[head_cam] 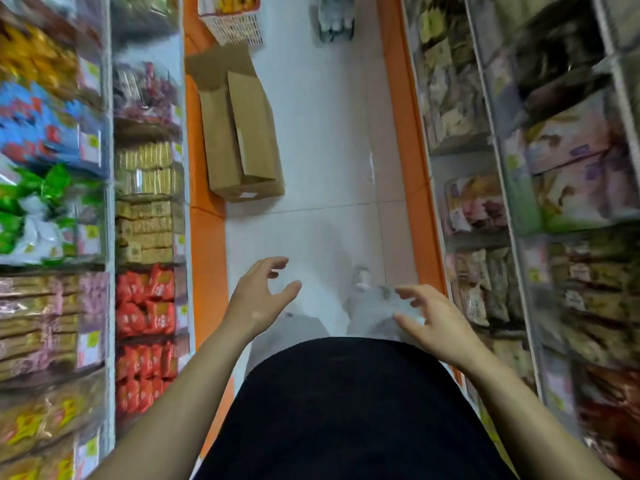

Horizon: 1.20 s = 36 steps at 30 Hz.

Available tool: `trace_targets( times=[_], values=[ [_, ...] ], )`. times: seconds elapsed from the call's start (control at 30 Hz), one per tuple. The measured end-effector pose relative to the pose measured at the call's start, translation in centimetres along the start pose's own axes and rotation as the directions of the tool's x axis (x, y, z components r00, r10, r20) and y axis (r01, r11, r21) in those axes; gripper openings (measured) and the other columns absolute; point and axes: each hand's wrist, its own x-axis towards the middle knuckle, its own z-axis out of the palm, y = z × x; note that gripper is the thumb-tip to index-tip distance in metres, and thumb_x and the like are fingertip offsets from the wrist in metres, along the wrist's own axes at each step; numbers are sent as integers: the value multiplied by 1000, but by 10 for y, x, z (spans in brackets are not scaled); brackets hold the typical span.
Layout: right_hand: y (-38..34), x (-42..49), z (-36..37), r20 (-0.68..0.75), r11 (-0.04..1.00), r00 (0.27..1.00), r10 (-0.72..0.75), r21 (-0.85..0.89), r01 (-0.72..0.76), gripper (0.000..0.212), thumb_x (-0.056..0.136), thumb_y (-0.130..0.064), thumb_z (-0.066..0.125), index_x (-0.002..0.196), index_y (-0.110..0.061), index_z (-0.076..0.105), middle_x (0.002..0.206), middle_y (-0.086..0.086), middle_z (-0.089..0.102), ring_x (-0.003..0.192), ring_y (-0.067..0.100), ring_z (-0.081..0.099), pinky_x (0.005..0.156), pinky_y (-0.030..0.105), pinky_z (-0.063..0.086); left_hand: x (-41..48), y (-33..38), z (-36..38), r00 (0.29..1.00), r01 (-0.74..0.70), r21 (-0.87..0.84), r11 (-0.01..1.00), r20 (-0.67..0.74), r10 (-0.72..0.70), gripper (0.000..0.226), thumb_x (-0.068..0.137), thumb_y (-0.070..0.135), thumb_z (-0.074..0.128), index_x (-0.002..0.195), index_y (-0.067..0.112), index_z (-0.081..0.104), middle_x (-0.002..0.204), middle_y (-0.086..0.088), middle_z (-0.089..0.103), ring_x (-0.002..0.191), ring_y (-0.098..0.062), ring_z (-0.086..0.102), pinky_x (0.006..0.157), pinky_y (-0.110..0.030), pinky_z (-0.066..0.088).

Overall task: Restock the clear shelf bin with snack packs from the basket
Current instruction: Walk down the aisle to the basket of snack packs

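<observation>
A white lattice basket [239, 27] with yellow and orange snack packs [228, 1] stands on the floor at the far end of the aisle, top centre. Both my hands hang in front of me over the floor, far from the basket. My left hand [258, 297] is empty, fingers spread and loosely bent. My right hand [431, 318] is empty too, fingers relaxed and pointing left. Clear shelf bins [149, 299] full of red and tan snack packs line the left side. The picture is blurred.
An open brown cardboard box [242, 133] lies on the floor along the left shelf base. A pack of bottles [336, 19] stands at the far end. Shelves of packets [540, 168] line the right side. Orange shelf bases [412, 133] edge the narrow white-tiled aisle.
</observation>
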Motion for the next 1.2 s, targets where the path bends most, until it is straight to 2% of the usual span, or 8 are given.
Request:
trace_targets(
  times=[0.07, 0.17, 0.37, 0.53, 0.8, 0.9, 1.03, 1.2],
  values=[
    [-20, 38, -32, 11, 999, 999, -44, -19, 44, 45, 90, -42, 64, 132, -26, 56, 122, -10, 59, 103, 6, 57, 87, 24, 45, 17, 14, -16, 999, 29, -11, 1000, -20, -29, 65, 76, 68, 57, 133, 37, 56, 130, 20, 55, 113, -3, 56, 94, -27, 45],
    [-61, 99, -70, 23, 994, 994, -105, -38, 106, 47, 90, -44, 62, 133, -29, 55, 122, -14, 56, 103, 5, 56, 86, 23, 45, 43, 25, -43, 996, 75, -26, 997, -41, -76, 62, 78, 66, 59, 133, 37, 57, 132, 21, 57, 114, 0, 56, 92, -23, 44],
    [-137, 239, -112, 48, 986, 986, -160, -44, 162, 48, 89, -45, 62, 134, -30, 54, 121, -16, 56, 104, 5, 55, 85, 24, 44, 141, 35, -101, 985, 146, -91, 985, -82, -153, 64, 73, 69, 59, 130, 39, 56, 127, 23, 58, 114, -1, 57, 90, -23, 44],
    [-180, 318, -154, 51, 992, 994, -98, -78, 101, 49, 91, -44, 62, 137, -29, 51, 122, -14, 57, 107, 6, 55, 89, 26, 45, 250, 66, -161, 992, 108, -49, 993, -54, -111, 48, 90, 45, 71, 134, 30, 57, 131, 15, 60, 115, -8, 58, 93, -27, 44],
    [-173, 406, -262, -4, 996, 996, 87, 15, -87, 47, 91, -40, 66, 134, -24, 55, 124, -8, 60, 109, 9, 58, 96, 32, 49, 432, 199, -216, 999, -27, 14, 1000, 43, 26, 53, 87, 52, 67, 136, 33, 54, 123, 22, 53, 115, -1, 53, 93, -26, 42],
    [-160, 463, -307, -8, 995, 995, 95, 26, -94, 47, 89, -42, 65, 132, -25, 55, 123, -9, 60, 106, 8, 58, 92, 27, 47, 498, 238, -215, 998, -19, 18, 1000, 57, 18, 54, 88, 51, 67, 137, 32, 54, 124, 20, 53, 116, -3, 53, 92, -24, 41],
    [-174, 545, -375, 8, 999, 1000, 27, -27, -27, 48, 90, -38, 67, 133, -20, 56, 125, -4, 61, 113, 13, 59, 98, 30, 47, 549, 275, -232, 999, 51, 7, 999, 13, -51, 51, 90, 48, 70, 136, 32, 55, 125, 18, 53, 117, -3, 54, 96, -26, 42],
    [-246, 649, -443, 28, 988, 993, -119, -94, 121, 48, 92, -38, 64, 134, -18, 56, 124, -2, 62, 113, 16, 58, 98, 34, 47, 587, 294, -280, 987, 129, -26, 991, -89, -131, 47, 90, 46, 73, 132, 30, 59, 130, 13, 61, 114, -4, 58, 92, -25, 44]
  ],
)
